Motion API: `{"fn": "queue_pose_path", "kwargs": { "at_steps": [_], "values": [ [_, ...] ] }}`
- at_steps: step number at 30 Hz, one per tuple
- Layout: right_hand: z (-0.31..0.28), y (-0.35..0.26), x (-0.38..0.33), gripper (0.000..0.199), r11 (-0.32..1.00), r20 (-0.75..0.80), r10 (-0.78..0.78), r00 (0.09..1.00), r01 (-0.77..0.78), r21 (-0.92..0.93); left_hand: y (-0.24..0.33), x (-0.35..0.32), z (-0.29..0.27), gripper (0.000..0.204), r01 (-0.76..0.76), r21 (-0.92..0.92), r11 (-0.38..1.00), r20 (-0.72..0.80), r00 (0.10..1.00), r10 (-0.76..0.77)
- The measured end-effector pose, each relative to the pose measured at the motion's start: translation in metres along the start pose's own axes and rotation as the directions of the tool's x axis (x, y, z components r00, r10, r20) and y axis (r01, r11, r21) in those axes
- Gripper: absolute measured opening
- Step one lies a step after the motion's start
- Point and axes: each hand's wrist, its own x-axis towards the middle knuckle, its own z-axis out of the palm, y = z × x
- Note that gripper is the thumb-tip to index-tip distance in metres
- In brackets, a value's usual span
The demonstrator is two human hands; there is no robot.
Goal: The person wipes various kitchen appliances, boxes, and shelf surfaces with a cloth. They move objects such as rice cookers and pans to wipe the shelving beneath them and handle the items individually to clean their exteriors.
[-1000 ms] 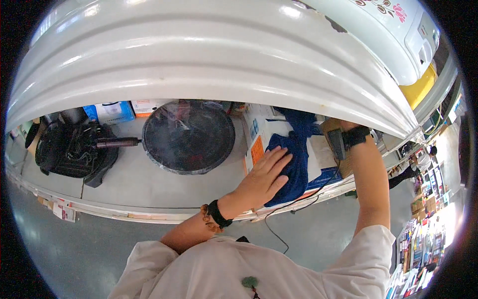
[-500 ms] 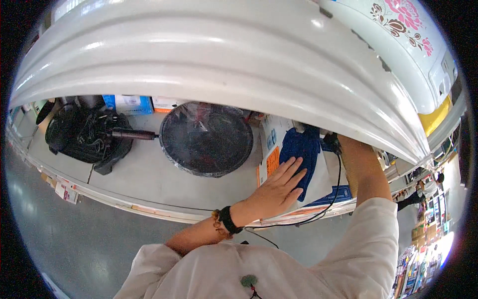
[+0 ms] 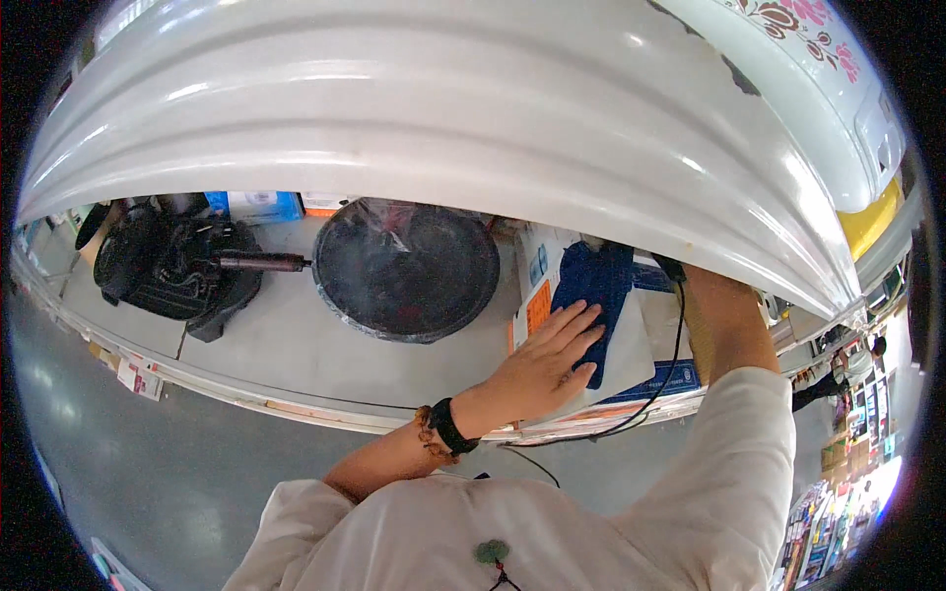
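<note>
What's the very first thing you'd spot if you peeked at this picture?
A huge glossy white shelf edge arches across the top. Below it, in the middle of the lower shelf, sits a big round black pan. To its right, the left hand lies flat on a dark blue cloth spread over a white box.

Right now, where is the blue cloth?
In the head view, right of centre on the shelf, the blue cloth lies on a white box under the left hand's fingertips, beside the dark pan.
</note>
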Motion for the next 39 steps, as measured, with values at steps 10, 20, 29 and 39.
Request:
{"fn": "queue_pose_path", "kwargs": {
  "at_steps": [10,20,29,39],
  "values": [
    [0.001,-0.005,-0.001,0.038,0.999,0.066,-0.011,0.998,0.009,0.037,-0.002,0.001,0.001,0.042,0.021,-0.078,0.997,0.023,1.000,-0.019],
    [0.008,-0.018,0.008,0.037,0.990,0.229,-0.063,0.971,0.031,0.138,-0.008,-0.002,0.005,0.043,0.004,-0.059,0.998,-0.010,1.000,-0.004],
    [0.054,-0.069,0.039,0.034,0.926,0.548,-0.371,0.750,0.257,0.276,0.000,-0.004,0.005,0.034,0.006,-0.159,0.987,-0.133,0.991,-0.028],
    [0.045,0.016,0.059,0.032,0.012,0.093,-0.075,0.993,-0.093,0.996,-0.011,-0.051,-0.050,0.011,0.221,-0.328,0.918,-0.489,0.792,-0.366]
  ]
}}
